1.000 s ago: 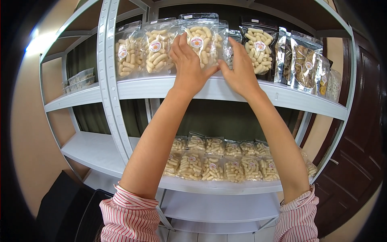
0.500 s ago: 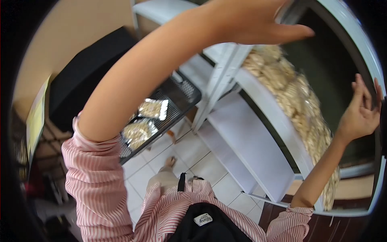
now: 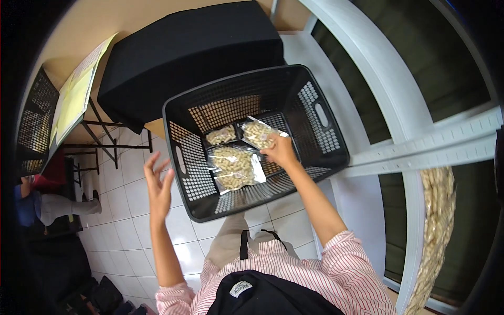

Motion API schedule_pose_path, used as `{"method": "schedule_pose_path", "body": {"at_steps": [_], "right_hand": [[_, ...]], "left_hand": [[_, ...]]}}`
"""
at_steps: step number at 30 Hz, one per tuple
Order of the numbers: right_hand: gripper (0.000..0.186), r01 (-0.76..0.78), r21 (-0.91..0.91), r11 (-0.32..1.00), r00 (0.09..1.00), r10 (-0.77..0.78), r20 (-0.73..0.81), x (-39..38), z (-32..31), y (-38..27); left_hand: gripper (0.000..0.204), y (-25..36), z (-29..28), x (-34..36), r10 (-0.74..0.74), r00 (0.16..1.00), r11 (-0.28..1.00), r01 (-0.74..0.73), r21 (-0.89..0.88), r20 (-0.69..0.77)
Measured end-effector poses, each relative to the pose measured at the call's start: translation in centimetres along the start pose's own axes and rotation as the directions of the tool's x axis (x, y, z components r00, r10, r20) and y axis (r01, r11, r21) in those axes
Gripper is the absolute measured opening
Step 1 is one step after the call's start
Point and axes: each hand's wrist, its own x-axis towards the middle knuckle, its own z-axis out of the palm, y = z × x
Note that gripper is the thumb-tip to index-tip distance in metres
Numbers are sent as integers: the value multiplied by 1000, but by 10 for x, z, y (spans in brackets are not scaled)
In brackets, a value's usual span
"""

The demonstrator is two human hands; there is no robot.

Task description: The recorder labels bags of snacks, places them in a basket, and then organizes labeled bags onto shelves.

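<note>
A black plastic basket (image 3: 336,142) with perforated sides stands in front of me. Inside it lie a large clear packet of pale beige snack pieces (image 3: 233,165), a smaller packet (image 3: 220,135) behind it and another packet (image 3: 257,132) to the right. My right hand (image 3: 280,150) reaches into the basket, its fingers closed on the near right edge of that right-hand packet. Outside the basket's left side, my left hand (image 3: 158,184) is raised with fingers apart, holding nothing.
White shelving (image 3: 367,199) rises on the right, with a row of clear snack packets (image 3: 436,220) on one shelf. A black-covered table (image 3: 194,52) stands behind the basket. At left are a yellow board (image 3: 79,94) and a seated person (image 3: 58,207).
Both hands have come away from the shelf packets at right. My view has swung left to the basket; my right hand now grips a packet there and my left is lowered beside it.
</note>
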Motion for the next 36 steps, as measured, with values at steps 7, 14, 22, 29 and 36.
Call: {"method": "schedule_pose_path", "body": {"at_steps": [7, 14, 22, 29, 36], "right_hand": [[44, -180, -387, 904, 984, 165, -71, 68, 107, 149], [62, -577, -308, 756, 813, 567, -131, 76, 153, 229], [28, -410, 148, 900, 879, 433, -201, 76, 146, 213], [14, -356, 421, 834, 934, 313, 170, 85, 76, 114], [10, 350, -249, 903, 914, -271, 302, 45, 20, -51]], "left_hand": [[50, -58, 27, 17, -201, 980, 963, 198, -183, 4], [51, -78, 45, 29, -301, 943, 944, 315, -94, 140], [48, -90, 49, 35, -374, 908, 917, 392, -69, 190], [53, -83, 67, 37, -313, 874, 949, 304, 83, 371], [80, -72, 74, 56, -186, 914, 953, 80, 291, 360]]}}
